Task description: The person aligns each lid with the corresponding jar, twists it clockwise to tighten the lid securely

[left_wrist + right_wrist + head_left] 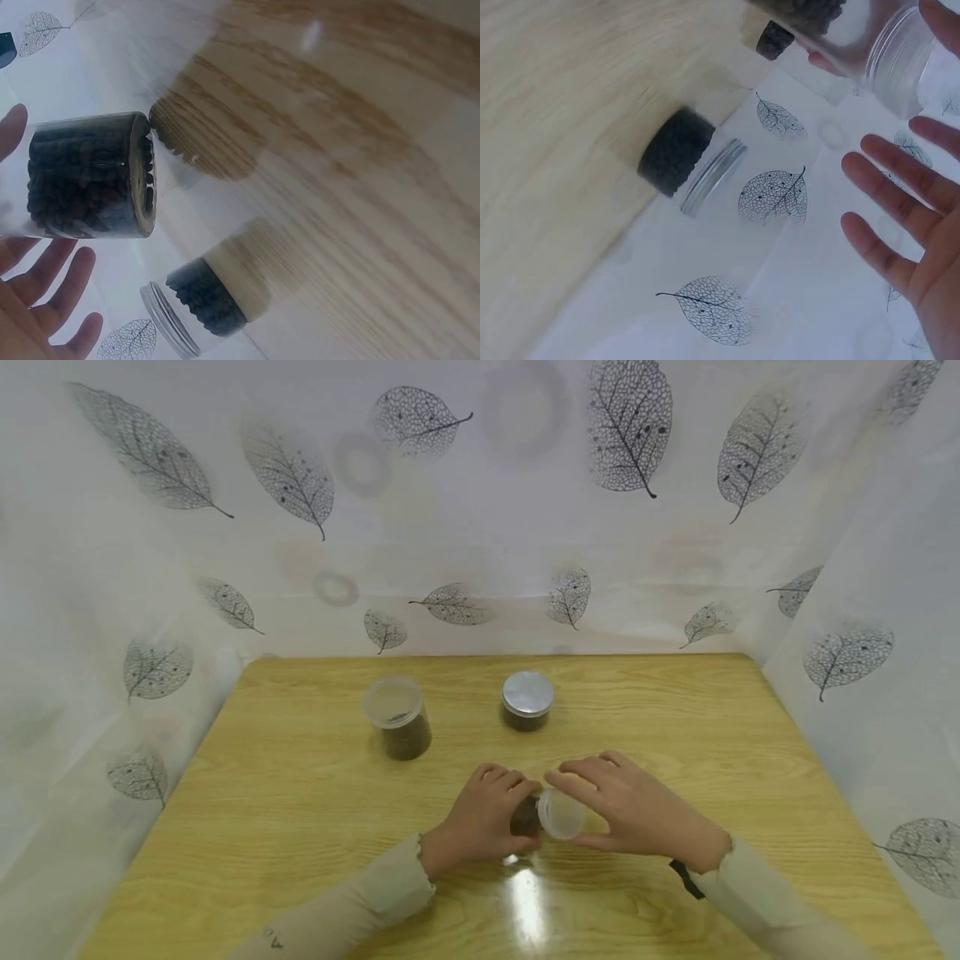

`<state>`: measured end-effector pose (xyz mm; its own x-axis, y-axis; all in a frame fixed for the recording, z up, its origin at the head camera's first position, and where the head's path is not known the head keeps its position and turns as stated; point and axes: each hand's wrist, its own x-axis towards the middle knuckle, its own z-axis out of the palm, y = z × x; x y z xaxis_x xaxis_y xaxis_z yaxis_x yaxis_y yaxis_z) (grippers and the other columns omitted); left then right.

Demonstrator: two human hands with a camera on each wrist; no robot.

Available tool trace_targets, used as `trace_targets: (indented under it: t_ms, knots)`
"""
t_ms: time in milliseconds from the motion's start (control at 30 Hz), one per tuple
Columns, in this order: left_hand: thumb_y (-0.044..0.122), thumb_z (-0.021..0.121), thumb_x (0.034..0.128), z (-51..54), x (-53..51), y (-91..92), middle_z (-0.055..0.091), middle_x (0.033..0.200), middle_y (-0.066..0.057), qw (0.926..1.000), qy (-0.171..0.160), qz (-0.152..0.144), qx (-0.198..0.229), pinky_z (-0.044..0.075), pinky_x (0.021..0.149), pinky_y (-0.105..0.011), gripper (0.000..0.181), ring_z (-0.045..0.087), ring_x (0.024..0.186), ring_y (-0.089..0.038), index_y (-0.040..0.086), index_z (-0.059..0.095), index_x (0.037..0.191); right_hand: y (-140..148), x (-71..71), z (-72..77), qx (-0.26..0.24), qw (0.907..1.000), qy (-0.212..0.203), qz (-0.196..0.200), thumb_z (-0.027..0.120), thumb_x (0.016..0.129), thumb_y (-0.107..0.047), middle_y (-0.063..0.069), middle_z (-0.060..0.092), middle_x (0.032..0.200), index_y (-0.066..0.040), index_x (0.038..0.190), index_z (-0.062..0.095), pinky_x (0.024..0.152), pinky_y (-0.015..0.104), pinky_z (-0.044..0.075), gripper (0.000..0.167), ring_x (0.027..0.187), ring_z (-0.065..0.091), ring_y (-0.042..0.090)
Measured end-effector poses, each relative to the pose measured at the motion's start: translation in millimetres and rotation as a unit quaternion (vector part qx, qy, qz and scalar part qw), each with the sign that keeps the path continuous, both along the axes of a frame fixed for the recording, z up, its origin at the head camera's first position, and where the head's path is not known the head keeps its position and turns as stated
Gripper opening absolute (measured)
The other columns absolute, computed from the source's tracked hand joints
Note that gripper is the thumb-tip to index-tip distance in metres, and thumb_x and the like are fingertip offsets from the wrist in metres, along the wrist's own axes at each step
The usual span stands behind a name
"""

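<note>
My left hand [486,814] grips a clear jar [90,176] partly filled with dark, bean-like pieces. The jar tilts, so that in the head view its translucent lid [562,815] points toward my right hand [626,806]. Thumb and fingertips of the right hand pinch that lid at its edge. In the right wrist view the ridged lid [900,64] is still on the jar, while the other right fingers [892,187] spread away from it. Between the left thumb and fingers [52,277] the jar's body shows, its base facing the table.
On the wooden table [300,810], a taller jar [405,735] with a translucent lid stands at the back left. A shorter, silvery-lidded jar [527,702] stands at the back middle. White leaf-printed sheeting [480,510] borders the table's back and sides.
</note>
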<state>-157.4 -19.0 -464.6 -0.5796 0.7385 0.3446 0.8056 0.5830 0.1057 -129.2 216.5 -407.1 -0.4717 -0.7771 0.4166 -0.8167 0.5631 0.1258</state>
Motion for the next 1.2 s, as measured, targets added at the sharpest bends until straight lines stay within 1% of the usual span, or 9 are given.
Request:
trace_targets:
  t_ms: [233,300,400,533,700,833,933,1067,1200]
  knots:
    - [0.058,0.078,0.0631,-0.1,0.5,-0.7,0.064,0.104,0.008,1.0000,0.000,-0.003,0.000,0.044,0.094,-0.035,0.066,0.058,0.094,-0.011,0.021,0.060,0.115,0.9,-3.1,3.4,0.037,0.9992,-0.002,0.015,0.083,0.058,-0.049,0.004,0.063,0.108,-0.013,0.125,0.057,0.079,0.039,0.050,0.080,0.093,0.062,0.019]
    - [0.058,0.078,0.0632,-0.5,0.5,-0.6,0.064,0.104,0.007,1.0000,0.000,-0.002,-0.001,0.044,0.094,-0.036,0.066,0.058,0.094,-0.011,0.021,0.060,0.116,0.7,-2.8,3.2,0.036,0.9992,-0.001,0.015,0.083,0.059,-0.049,0.004,0.064,0.106,-0.012,0.122,0.058,0.079,0.038,0.050,0.077,0.092,0.061,0.019]
    - [0.058,0.078,0.0630,-0.9,0.5,-0.7,0.064,0.105,0.007,1.0000,-0.001,-0.002,-0.002,0.044,0.094,-0.036,0.067,0.058,0.094,-0.011,0.021,0.060,0.116,-0.6,-1.2,0.5,0.014,0.9999,-0.005,0.006,0.083,0.059,-0.048,0.002,0.065,0.102,-0.011,0.118,0.061,0.078,0.038,0.050,0.073,0.089,0.062,0.018]
    - [0.058,0.079,0.0618,-1.7,0.8,-1.1,0.065,0.105,0.008,1.0000,0.002,-0.004,0.004,0.045,0.093,-0.036,0.068,0.059,0.094,-0.011,0.022,0.060,0.116,-3.1,4.7,-7.0,-0.036,0.9990,-0.012,-0.024,0.084,0.058,-0.046,0.000,0.067,0.098,-0.009,0.114,0.064,0.077,0.037,0.050,0.070,0.086,0.063,0.017]
    - [0.058,0.080,0.0606,-1.8,1.8,-1.2,0.065,0.104,0.008,0.9999,0.009,-0.004,0.012,0.045,0.092,-0.035,0.068,0.059,0.093,-0.011,0.021,0.060,0.115,-7.6,15.6,-17.3,-0.082,0.9931,-0.027,-0.079,0.083,0.060,-0.047,-0.001,0.069,0.097,-0.010,0.113,0.065,0.077,0.037,0.049,0.067,0.087,0.064,0.015]
    - [0.058,0.080,0.0608,-1.7,2.9,-1.2,0.065,0.103,0.007,0.9999,0.006,-0.005,0.015,0.045,0.092,-0.035,0.067,0.059,0.092,-0.011,0.021,0.061,0.114,-11.3,23.7,-22.3,-0.099,0.9870,-0.039,-0.121,0.075,0.068,-0.056,0.000,0.070,0.097,-0.011,0.112,0.066,0.078,0.038,0.049,0.064,0.087,0.064,0.015]
    - [0.057,0.080,0.0610,-1.4,3.4,-1.2,0.065,0.103,0.008,0.9999,0.004,-0.005,0.016,0.045,0.092,-0.035,0.066,0.059,0.092,-0.011,0.022,0.061,0.114,-11.4,26.5,-22.8,-0.093,0.9859,-0.036,-0.135,0.068,0.072,-0.064,0.002,0.070,0.097,-0.009,0.114,0.064,0.078,0.039,0.049,0.069,0.086,0.064,0.016]
    - [0.057,0.080,0.0600,-1.4,3.4,-1.0,0.065,0.103,0.008,0.9999,0.007,-0.003,0.014,0.044,0.093,-0.034,0.067,0.059,0.092,-0.010,0.022,0.061,0.113,-7.3,22.6,-18.7,-0.059,0.9904,-0.020,-0.123,0.075,0.064,-0.061,0.003,0.068,0.098,-0.006,0.123,0.058,0.078,0.040,0.051,0.082,0.087,0.064,0.017]
    - [0.058,0.080,0.0600,0.0,3.5,-0.8,0.065,0.104,0.008,0.9999,0.015,-0.004,0.007,0.044,0.093,-0.035,0.067,0.058,0.093,-0.010,0.022,0.061,0.113,-2.4,15.0,-10.5,-0.028,0.9962,-0.010,-0.082,0.084,0.055,-0.051,0.001,0.065,0.101,-0.007,0.129,0.053,0.079,0.039,0.050,0.091,0.089,0.063,0.016]
